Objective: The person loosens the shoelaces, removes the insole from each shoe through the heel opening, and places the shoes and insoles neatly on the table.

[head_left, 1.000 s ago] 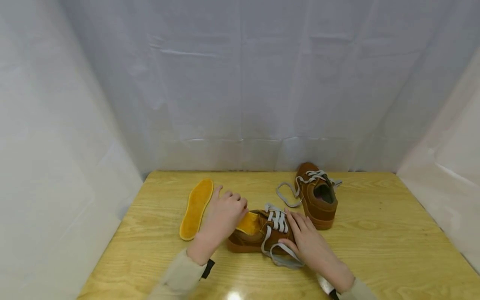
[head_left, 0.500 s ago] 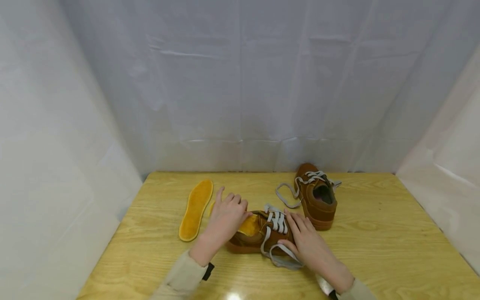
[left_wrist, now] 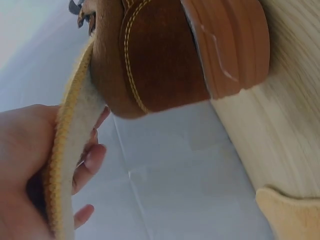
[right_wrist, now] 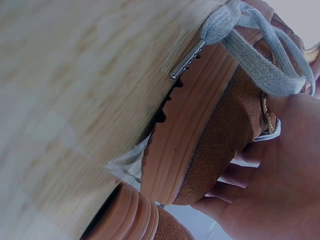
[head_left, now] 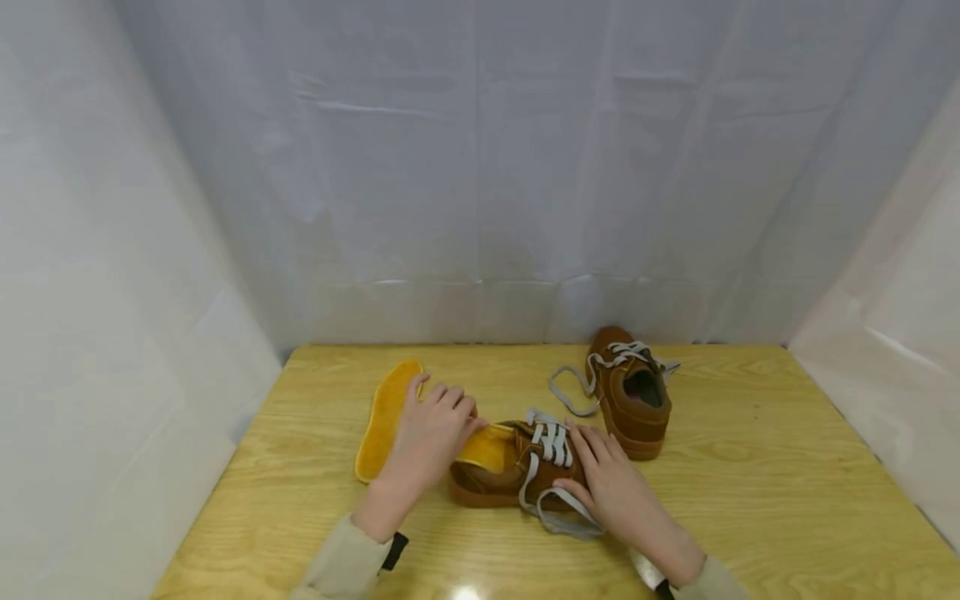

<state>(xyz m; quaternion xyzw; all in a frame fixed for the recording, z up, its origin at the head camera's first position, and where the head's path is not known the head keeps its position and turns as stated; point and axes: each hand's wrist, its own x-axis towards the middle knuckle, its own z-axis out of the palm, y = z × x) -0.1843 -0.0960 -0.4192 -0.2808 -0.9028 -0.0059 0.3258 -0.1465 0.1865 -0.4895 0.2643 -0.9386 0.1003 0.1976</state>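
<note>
A brown suede shoe (head_left: 487, 487) lies sideways on the table, its heel to the left and its grey laces loose at the near side. From its opening sticks a fuzzy yellow insole (head_left: 486, 448), the front part hidden inside. My left hand (head_left: 431, 433) grips the outer part of this insole between thumb and fingers; the left wrist view shows its pale underside (left_wrist: 82, 125) against the heel collar. My right hand (head_left: 618, 492) holds the shoe round its toe, the thumb beside the laces. Left of my left hand lies a second yellow insole (head_left: 382, 425), partly covered by that hand.
Behind my right hand stands another brown shoe (head_left: 637, 408), heel toward me, with a loose grey lace (head_left: 570, 392) trailing left. The wooden table (head_left: 750, 483) ends at a pale sheet (head_left: 480, 208) at the back and sides.
My left hand first shifts slightly right, then moves left with the insole, and more of the insole shows outside the shoe. My right hand keeps its hold on the toe.
</note>
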